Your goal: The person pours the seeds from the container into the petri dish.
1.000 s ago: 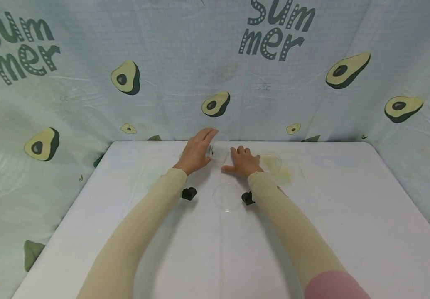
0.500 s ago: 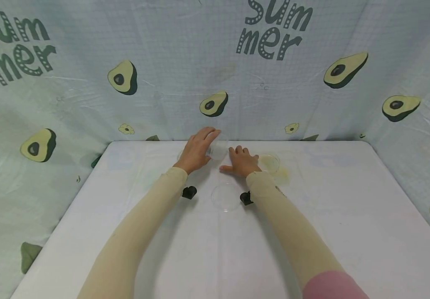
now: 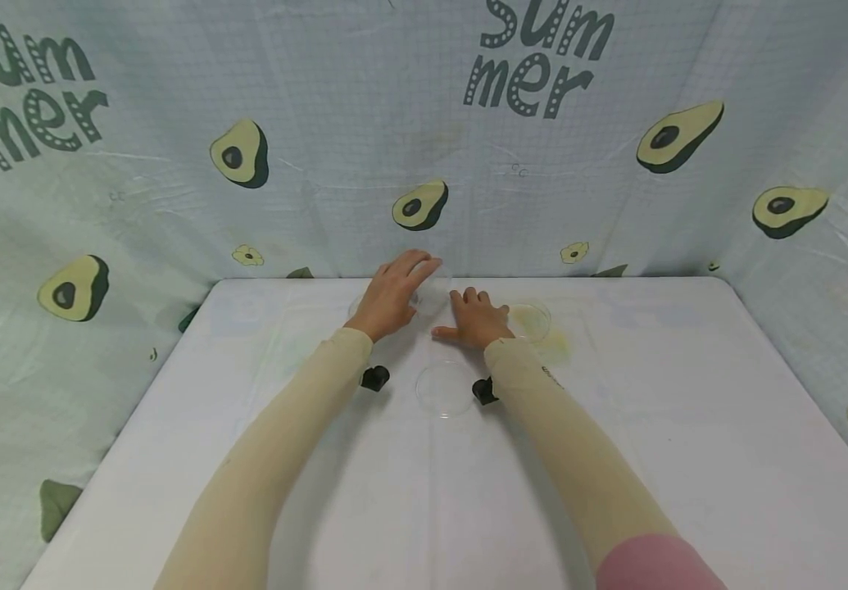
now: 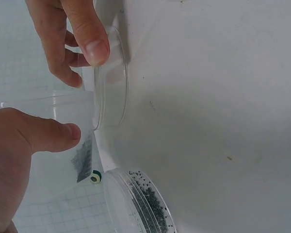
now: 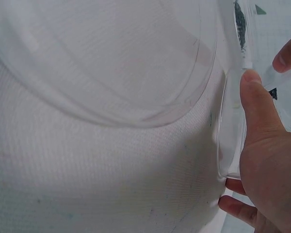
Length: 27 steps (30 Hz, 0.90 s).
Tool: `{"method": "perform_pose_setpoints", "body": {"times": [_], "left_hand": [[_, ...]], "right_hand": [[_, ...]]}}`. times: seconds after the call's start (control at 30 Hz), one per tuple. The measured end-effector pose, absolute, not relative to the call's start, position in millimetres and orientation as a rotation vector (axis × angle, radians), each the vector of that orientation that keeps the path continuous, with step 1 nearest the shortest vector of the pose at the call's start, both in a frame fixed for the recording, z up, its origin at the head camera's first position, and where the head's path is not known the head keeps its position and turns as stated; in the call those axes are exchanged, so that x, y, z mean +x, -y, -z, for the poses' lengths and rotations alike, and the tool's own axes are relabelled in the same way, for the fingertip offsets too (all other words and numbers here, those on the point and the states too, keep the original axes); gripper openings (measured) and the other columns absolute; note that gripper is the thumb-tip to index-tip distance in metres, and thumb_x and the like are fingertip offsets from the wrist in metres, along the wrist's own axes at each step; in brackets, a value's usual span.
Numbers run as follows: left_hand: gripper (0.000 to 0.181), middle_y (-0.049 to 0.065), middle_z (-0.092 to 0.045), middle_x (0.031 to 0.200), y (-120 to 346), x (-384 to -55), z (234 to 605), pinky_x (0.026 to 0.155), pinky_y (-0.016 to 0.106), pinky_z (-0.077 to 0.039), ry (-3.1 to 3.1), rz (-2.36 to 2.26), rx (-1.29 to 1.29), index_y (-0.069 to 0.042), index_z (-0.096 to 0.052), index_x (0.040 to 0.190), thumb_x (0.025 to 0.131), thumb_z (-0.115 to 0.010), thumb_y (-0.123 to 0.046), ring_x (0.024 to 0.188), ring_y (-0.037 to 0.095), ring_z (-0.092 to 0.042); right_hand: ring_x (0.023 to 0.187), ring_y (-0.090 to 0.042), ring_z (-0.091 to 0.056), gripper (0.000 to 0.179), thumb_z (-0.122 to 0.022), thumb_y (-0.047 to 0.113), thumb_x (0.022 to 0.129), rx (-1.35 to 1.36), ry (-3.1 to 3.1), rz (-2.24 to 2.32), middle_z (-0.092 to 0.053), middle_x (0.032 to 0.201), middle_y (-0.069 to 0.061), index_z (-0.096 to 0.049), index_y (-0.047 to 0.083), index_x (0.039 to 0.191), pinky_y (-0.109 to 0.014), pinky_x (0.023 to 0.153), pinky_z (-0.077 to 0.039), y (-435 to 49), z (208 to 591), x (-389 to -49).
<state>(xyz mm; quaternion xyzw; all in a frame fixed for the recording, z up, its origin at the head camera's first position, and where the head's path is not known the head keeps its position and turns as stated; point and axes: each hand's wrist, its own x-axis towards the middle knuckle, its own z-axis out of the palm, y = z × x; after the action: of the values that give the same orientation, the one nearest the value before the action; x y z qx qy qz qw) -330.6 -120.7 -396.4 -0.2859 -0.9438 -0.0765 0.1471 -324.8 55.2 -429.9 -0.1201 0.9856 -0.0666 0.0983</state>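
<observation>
My left hand (image 3: 387, 299) grips a clear container (image 3: 436, 287) at the far middle of the white table. The left wrist view shows dark grains (image 4: 81, 160) gathered low in it, with my left thumb along its side. Beside it, my right hand (image 3: 477, 319) holds a clear petri dish (image 4: 115, 92) by its edge. The thumb presses on the near rim and the fingers reach round the far side. That dish is mostly hidden under my hand in the head view. Another petri dish (image 4: 148, 208), holding dark green grains, stands next to the left hand.
A petri dish (image 3: 530, 321) with a yellowish tint lies right of my right hand. One more clear dish (image 3: 444, 389) sits between the forearms. A curtain with avocado prints (image 3: 420, 205) hangs behind the table's far edge. Black wrist cameras (image 3: 375, 378) hang below both sleeves.
The left hand has turned slightly to the right, tilting the clear container further toward the right hand. The right hand stays in place on its dish.
</observation>
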Motion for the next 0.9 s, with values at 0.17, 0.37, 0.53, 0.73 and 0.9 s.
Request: {"method": "perform_pose_setpoints", "body": {"times": [0.17, 0.37, 0.53, 0.73, 0.9], "left_hand": [[0.082, 0.003, -0.040, 0.149, 120.6, -330.4, 394.6, 0.113, 0.048, -0.037, 2.709, 0.206, -0.841, -0.023, -0.039, 0.146, 0.077, -0.078, -0.001, 0.142, 0.022, -0.033], [0.080, 0.003, -0.041, 0.149, 120.5, -331.3, 394.6, 0.113, 0.047, -0.036, 2.714, 0.192, -0.847, -0.024, -0.040, 0.146, 0.078, -0.076, 0.001, 0.142, 0.021, -0.034], [0.081, 0.002, -0.040, 0.150, 118.8, -331.8, 394.6, 0.114, 0.046, -0.035, 2.728, 0.145, -0.846, -0.025, -0.039, 0.146, 0.078, -0.076, 0.000, 0.143, 0.021, -0.032], [0.081, 0.002, -0.041, 0.149, 116.8, -332.5, 394.4, 0.114, 0.045, -0.036, 2.704, 0.090, -0.861, -0.025, -0.039, 0.147, 0.079, -0.075, 0.001, 0.142, 0.020, -0.033], [0.081, 0.002, -0.042, 0.148, 115.9, -333.2, 395.6, 0.114, 0.044, -0.036, 2.677, 0.073, -0.883, -0.025, -0.040, 0.146, 0.078, -0.076, 0.001, 0.142, 0.020, -0.033]], "right_hand": [[0.133, -0.034, -0.038, 0.089, -0.054, 0.069, 0.085, -0.356, -2.921, 0.198, -0.038, 0.145, -0.015, -0.030, 0.014, 0.150, -0.069, 0.102, -0.036, -54.4, 429.6, -324.5], [0.133, -0.034, -0.038, 0.088, -0.054, 0.068, 0.085, -0.363, -2.923, 0.200, -0.038, 0.146, -0.016, -0.030, 0.012, 0.149, -0.069, 0.102, -0.036, -54.6, 427.4, -322.1], [0.134, -0.034, -0.037, 0.088, -0.054, 0.068, 0.086, -0.366, -2.921, 0.204, -0.038, 0.146, -0.016, -0.030, 0.012, 0.150, -0.069, 0.102, -0.036, -55.0, 426.3, -321.1], [0.133, -0.034, -0.038, 0.088, -0.054, 0.068, 0.085, -0.367, -2.924, 0.211, -0.039, 0.146, -0.016, -0.031, 0.012, 0.149, -0.069, 0.101, -0.037, -55.6, 427.7, -321.9], [0.132, -0.034, -0.039, 0.089, -0.054, 0.068, 0.085, -0.368, -2.926, 0.207, -0.039, 0.145, -0.016, -0.031, 0.012, 0.149, -0.068, 0.101, -0.038, -55.2, 429.3, -323.0]]}}
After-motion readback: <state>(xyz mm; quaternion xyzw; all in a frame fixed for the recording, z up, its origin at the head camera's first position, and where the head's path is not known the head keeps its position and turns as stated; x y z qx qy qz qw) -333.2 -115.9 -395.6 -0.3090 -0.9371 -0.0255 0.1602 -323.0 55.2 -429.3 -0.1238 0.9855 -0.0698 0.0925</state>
